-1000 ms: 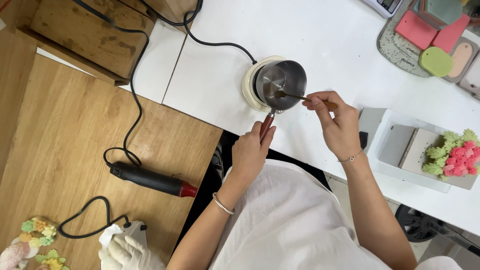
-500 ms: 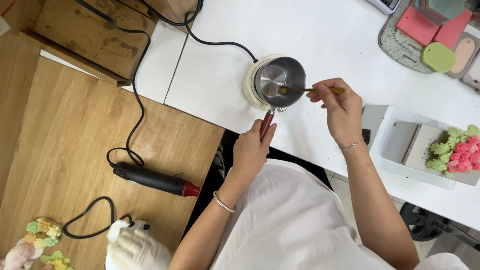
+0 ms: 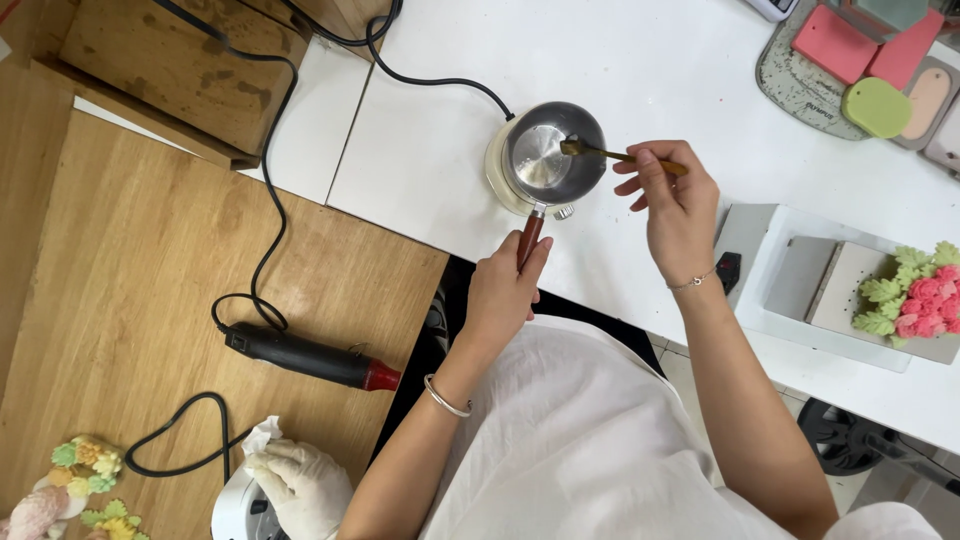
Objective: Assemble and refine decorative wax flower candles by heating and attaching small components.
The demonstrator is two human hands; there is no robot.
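Note:
A small steel pot [image 3: 553, 152] with a reddish-brown handle [image 3: 528, 240] sits on a round cream heater base [image 3: 497, 180] on the white table. My left hand [image 3: 503, 290] grips the near end of that handle. My right hand [image 3: 672, 205] pinches a thin brass-coloured spoon [image 3: 600, 152] whose bowl dips inside the pot near its right rim. The pot's floor looks shiny, with little in it.
A black heat tool with a red tip [image 3: 310, 358] and its cord lie on the wooden board. A white tray [image 3: 790, 300] holds pink and green flower pieces [image 3: 915, 295]. Coloured sponges [image 3: 875, 105] lie at the far right. A glove [image 3: 295, 480] lies at the near edge.
My right hand has shifted right and further away, moving the spoon's bowl across the pot towards its right rim. My left hand has stayed on the handle.

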